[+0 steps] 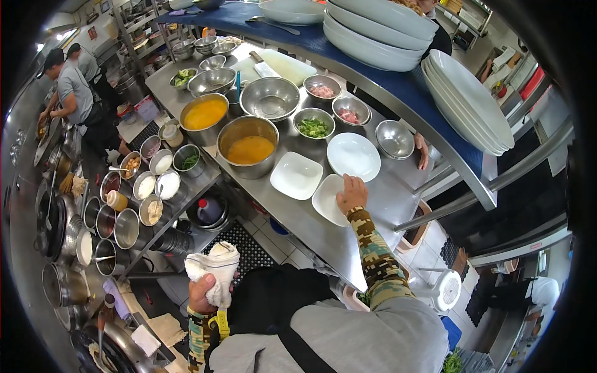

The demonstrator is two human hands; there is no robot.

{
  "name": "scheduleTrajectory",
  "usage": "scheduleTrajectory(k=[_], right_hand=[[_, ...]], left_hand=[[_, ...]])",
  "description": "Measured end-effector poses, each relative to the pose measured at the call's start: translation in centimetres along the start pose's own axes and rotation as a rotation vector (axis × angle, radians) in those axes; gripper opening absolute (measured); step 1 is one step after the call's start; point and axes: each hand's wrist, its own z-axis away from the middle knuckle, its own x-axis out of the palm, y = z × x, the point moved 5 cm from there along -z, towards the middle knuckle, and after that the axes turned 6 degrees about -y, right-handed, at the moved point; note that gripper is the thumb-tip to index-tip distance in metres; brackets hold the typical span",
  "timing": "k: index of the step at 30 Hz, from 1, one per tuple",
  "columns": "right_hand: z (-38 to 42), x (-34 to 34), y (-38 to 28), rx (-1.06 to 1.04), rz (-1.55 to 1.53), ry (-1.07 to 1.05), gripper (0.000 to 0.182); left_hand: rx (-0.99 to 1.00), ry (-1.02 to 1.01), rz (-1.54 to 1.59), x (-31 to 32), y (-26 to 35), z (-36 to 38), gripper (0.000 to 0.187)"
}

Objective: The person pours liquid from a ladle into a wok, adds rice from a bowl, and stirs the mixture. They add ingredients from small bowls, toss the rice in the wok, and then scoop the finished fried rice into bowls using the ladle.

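Observation:
My left hand (202,293) is closed around a folded white towel (215,268), held up in front of my apron. Out over the steel counter, my right hand (352,193) grips the right rim of a small white bowl (324,202), its fingers partly covering the bowl. Touching or close beside that bowl are a squarish white dish (296,176) and a round white plate (354,156); all three look bare inside. Behind them stand a deep steel pot of orange liquid (250,149) and a steel bowl of chopped greens (313,127).
Steel bowls of raw meat (350,113) and a knife (263,66) on a cutting board lie farther back. Stacked white plates (463,102) fill the raised blue shelf (398,78). Ingredient containers (168,184) crowd the left. A co-worker's hand (421,152) rests at the counter's far edge.

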Motion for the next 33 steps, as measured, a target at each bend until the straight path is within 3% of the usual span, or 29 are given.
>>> scheduleTrajectory(k=[1, 7, 9, 10, 14, 19, 22, 23, 24, 26, 28, 30, 33], right_hand=[[0.2, -0.3, -0.2, -0.012, -0.004, 0.055, 0.054], [0.0, 0.6, 0.3, 0.002, 0.003, -0.063, 0.068], [-0.5, 1.1, 0.5, 0.089, 0.054, -0.231, 0.069], [-0.3, 1.6, 0.7, 0.071, 0.092, -0.156, 0.069], [-2.5, -2.8, -1.5, 0.166, -0.013, -0.276, 0.066], [-10.1, -3.2, -7.5, 0.147, -0.451, -0.382, 0.068], [-13.1, -2.1, -9.2, 0.197, -0.448, -0.51, 0.069], [-15.7, 3.4, -8.1, 0.096, -0.326, -0.259, 0.066], [-15.8, 2.7, -8.3, 0.059, -0.378, -0.463, 0.062], [-18.1, 8.3, -6.6, 0.007, -0.195, -0.105, 0.057], [-20.8, 17.5, -4.2, 0.023, -0.61, -0.105, 0.054], [-21.6, 18.1, -4.6, 0.039, -0.725, -0.109, 0.05], [-16.8, 5.2, -7.7, 0.105, -0.398, 0.034, 0.036]], left_hand=[[0.006, -0.006, -0.003, -0.1, -0.1, 0.0, 0.067], [-0.041, 0.015, -0.008, -0.4, -0.4, 0.3, 0.067], [-0.026, 0.003, -0.003, -0.1, -0.5, -0.4, 0.067], [0.01, -0.009, 0.0, 0.6, -0.2, -0.5, 0.066], [0.0, -0.009, -0.025, 0.4, -0.2, -0.9, 0.065], [0.015, -0.027, 0.008, 1.7, 0.3, -1.5, 0.065], [0.026, -0.016, 0.0, 1.6, 0.5, -1.2, 0.066], [0.034, -0.017, -0.001, 1.4, 0.6, -0.9, 0.066], [0.035, -0.007, -0.013, 1.1, 0.7, -0.5, 0.066], [0.035, 0.022, -0.027, 0.7, 1.0, 0.4, 0.065], [0.037, 0.097, -0.064, 0.5, 1.2, 1.6, 0.064], [0.046, 0.147, -0.08, 0.3, 1.6, 1.9, 0.064], [0.021, 0.123, -0.038, -1.6, 0.9, 2.3, 0.063]])
